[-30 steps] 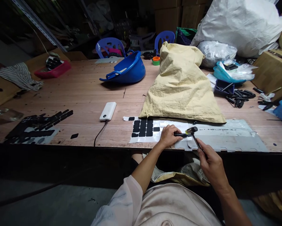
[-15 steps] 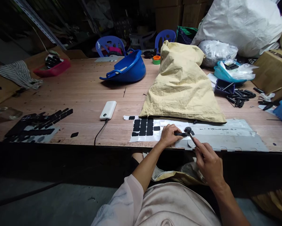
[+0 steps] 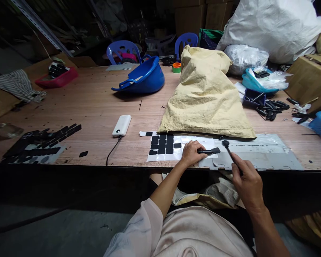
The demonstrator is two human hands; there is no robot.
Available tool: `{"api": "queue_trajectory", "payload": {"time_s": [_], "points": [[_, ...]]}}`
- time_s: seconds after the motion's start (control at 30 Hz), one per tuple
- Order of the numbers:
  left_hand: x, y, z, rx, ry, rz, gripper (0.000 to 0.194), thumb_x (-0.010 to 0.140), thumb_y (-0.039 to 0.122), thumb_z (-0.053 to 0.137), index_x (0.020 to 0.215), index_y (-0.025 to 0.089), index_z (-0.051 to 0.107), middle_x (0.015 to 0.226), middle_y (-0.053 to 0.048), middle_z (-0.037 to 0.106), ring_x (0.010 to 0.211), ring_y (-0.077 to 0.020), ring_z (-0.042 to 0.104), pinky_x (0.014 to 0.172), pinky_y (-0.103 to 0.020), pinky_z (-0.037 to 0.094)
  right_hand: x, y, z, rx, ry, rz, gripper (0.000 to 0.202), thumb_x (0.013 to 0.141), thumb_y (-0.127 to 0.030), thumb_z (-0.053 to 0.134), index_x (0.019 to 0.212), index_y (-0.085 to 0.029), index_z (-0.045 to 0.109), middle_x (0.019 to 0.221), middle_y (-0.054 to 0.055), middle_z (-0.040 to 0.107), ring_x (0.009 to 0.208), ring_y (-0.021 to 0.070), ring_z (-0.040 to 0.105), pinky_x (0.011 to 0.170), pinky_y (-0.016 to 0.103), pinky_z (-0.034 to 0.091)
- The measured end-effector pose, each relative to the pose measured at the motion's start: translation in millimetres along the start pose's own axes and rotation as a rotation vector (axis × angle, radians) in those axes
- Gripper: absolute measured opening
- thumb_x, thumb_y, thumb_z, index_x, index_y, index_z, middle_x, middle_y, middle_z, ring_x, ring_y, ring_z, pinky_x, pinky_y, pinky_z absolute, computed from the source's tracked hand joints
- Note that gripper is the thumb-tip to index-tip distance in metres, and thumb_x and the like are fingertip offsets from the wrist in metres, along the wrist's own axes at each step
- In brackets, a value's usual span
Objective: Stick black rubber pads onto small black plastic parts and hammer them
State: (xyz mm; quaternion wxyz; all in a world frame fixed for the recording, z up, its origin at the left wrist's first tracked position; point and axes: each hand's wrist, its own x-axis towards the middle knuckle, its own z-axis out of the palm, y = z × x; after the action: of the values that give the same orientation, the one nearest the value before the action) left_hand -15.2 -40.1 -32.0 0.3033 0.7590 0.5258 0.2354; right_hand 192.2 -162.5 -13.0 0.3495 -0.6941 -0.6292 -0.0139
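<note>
My left hand (image 3: 192, 152) rests on the white sheet near the table's front edge, its fingers closed on a slim black handle (image 3: 204, 151). A flat black rounded piece (image 3: 215, 150) shows at the handle's right end. My right hand (image 3: 248, 178) is wrapped round a thin-shafted tool with a round black head (image 3: 225, 143). That head is over the grey board (image 3: 267, 157), right of the black piece and apart from it. Rows of black rounded stickers (image 3: 162, 144) lie on the white backing sheet (image 3: 179, 154) left of my left hand.
A large yellow sack (image 3: 208, 96) lies just beyond my hands. Left of it are a white power bank (image 3: 122, 125) with a cable and a tilted blue basin (image 3: 149, 80). Several black handles (image 3: 272, 110) are heaped at right, beside a small dark-blue box (image 3: 252, 98).
My right hand has moved right, lifting the round tool head away from the black piece, which now shows fully. The left hand keeps its hold in nearly the same place.
</note>
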Motion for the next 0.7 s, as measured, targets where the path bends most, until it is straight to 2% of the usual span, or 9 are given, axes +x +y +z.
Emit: {"api": "queue_trajectory", "payload": {"time_s": [0.1, 0.3, 0.47, 0.7], "points": [[-0.3, 0.4, -0.1, 0.005, -0.001, 0.009, 0.017, 0.076, 0.025, 0.089, 0.091, 0.025, 0.082, 0.095, -0.001, 0.074, 0.100, -0.0236, 0.064, 0.096, -0.038, 0.049, 8.4, 18.9, -8.1, -0.147, 0.026, 0.139, 0.041, 0.099, -0.032, 0.054, 0.135, -0.027, 0.074, 0.107, 0.006, 0.074, 0.090, 0.0181, 0.066, 0.072, 0.029, 0.045], [-0.4, -1.7, 1.4, 0.011, 0.009, 0.026, 0.016, 0.077, 0.026, 0.088, 0.092, 0.026, 0.082, 0.094, -0.002, 0.073, 0.100, -0.0242, 0.064, 0.094, -0.038, 0.050, 16.2, 53.5, -14.6, -0.307, -0.077, 0.432, 0.044, 0.097, -0.032, 0.054, 0.135, -0.030, 0.075, 0.113, 0.008, 0.070, 0.082, 0.0186, 0.058, 0.067, 0.032, 0.037], [-1.7, -4.7, 2.8, 0.011, 0.017, 0.036, 0.017, 0.077, 0.027, 0.089, 0.092, 0.025, 0.081, 0.094, -0.002, 0.073, 0.099, -0.0247, 0.063, 0.093, -0.039, 0.050, 16.4, 53.5, -8.3, -0.280, -0.059, 0.444, 0.042, 0.095, -0.032, 0.056, 0.130, -0.028, 0.078, 0.115, 0.010, 0.061, 0.090, 0.0206, 0.056, 0.072, 0.033, 0.041], [-2.3, -5.0, 1.5, 0.029, 0.019, 0.050, 0.019, 0.077, 0.028, 0.090, 0.092, 0.024, 0.081, 0.094, -0.002, 0.073, 0.098, -0.0244, 0.063, 0.093, -0.039, 0.049, 14.5, 51.6, -4.1, -0.260, -0.048, 0.469, 0.040, 0.098, -0.035, 0.056, 0.131, -0.029, 0.077, 0.116, 0.008, 0.058, 0.081, 0.0158, 0.052, 0.066, 0.030, 0.036]]}}
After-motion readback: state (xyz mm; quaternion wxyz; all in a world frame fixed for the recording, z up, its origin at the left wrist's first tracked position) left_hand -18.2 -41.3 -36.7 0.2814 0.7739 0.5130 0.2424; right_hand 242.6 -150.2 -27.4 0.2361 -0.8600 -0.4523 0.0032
